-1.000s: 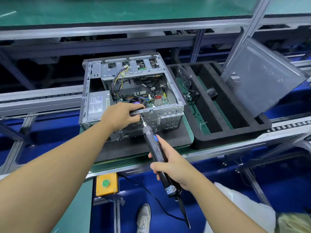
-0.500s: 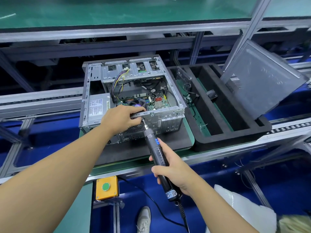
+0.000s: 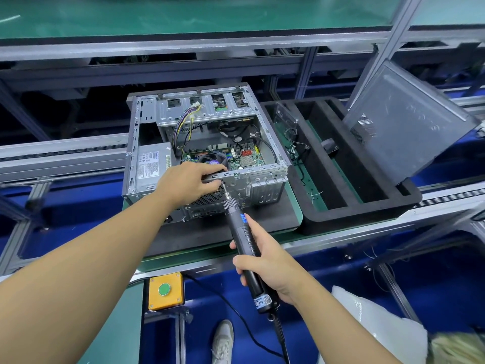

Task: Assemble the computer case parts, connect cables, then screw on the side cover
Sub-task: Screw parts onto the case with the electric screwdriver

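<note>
An open metal computer case (image 3: 147, 132) lies on a dark mat on the line, its motherboard (image 3: 244, 156) and coloured cables (image 3: 185, 122) exposed. My left hand (image 3: 187, 181) grips the near top rail of the case, fingers curled over its edge. My right hand (image 3: 267, 261) holds a black electric screwdriver (image 3: 242, 232), whose bit touches the rear panel just below my left fingers. The grey side cover (image 3: 409, 122) leans upright at the right, in a black foam tray (image 3: 349, 203).
The foam tray beside the case holds a clear plastic piece (image 3: 284, 115), thin wires and a small black part (image 3: 329, 147). A yellow box with a green button (image 3: 165, 290) sits under the near rail. The screwdriver cord hangs down past a shoe (image 3: 223, 340).
The view has shifted slightly; both hands and the screwdriver stay in place at the case's rear rail, with the bit on the same spot.
</note>
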